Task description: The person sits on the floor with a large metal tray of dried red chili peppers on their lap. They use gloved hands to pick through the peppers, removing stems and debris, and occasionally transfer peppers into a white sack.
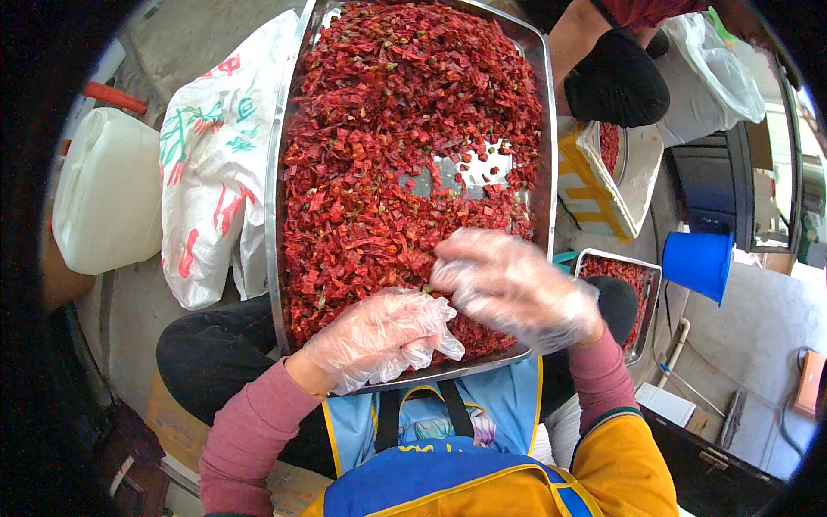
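A large metal tray (275, 161) in front of me is heaped with chopped dried red chili peppers (413, 84). Its bare bottom shows through a gap right of the middle. Both of my hands wear thin clear plastic gloves. My left hand (387, 336) rests low over the chili near the tray's front edge, with its fingers bent. Just above and to the right, my right hand (510, 284) has its fingers curled toward the left one and looks slightly blurred. A small pale piece lies between the hands. The gloves hide whether either hand pinches anything.
Left of the tray lie a printed white woven sack (216, 148) and a white plastic container (110, 190). To the right are a foam box (597, 187), a smaller tray of chili (636, 352) and a blue bucket (698, 265). Another person's knee (617, 77) is at the upper right.
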### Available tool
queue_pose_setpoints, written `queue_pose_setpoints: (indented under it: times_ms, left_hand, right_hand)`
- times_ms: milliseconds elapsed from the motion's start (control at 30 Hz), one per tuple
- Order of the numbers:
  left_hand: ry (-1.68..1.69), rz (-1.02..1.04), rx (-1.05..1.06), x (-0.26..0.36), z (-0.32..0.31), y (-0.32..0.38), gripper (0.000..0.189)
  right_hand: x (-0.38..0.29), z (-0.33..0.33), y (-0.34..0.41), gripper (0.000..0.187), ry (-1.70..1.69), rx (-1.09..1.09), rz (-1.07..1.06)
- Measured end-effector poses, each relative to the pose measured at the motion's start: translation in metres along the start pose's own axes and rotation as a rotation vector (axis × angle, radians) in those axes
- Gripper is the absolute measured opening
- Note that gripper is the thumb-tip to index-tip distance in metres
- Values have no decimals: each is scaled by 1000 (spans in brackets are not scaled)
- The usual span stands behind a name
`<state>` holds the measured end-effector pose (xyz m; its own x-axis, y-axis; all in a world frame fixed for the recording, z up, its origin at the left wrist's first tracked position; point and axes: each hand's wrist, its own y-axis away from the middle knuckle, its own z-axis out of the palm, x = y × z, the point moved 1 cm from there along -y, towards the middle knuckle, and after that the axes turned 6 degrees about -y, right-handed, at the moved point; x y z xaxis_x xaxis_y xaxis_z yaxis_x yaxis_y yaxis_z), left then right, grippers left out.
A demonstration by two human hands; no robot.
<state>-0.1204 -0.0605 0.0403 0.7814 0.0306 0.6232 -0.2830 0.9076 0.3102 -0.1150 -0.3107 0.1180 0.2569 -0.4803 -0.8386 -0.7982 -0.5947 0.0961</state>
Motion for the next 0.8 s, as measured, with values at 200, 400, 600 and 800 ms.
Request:
queue_pose_setpoints:
  times_ms: [200,400,600,800]
  left_hand:
    - [62,-20,4,3,-1,7,43]
    - [-7,-128,98,5,0,4,49]
    - [80,16,-15,-16,-14,-3,35]
    - [224,-82,157,26,9,-7,37]
  right_hand:
    - [81,-45,-4,13,416,481,342]
    - [136,-40,-43,6,960,316,399]
    - [127,-34,-48,11,913,236,443]
    - [62,-27,-36,8,131,431,401]
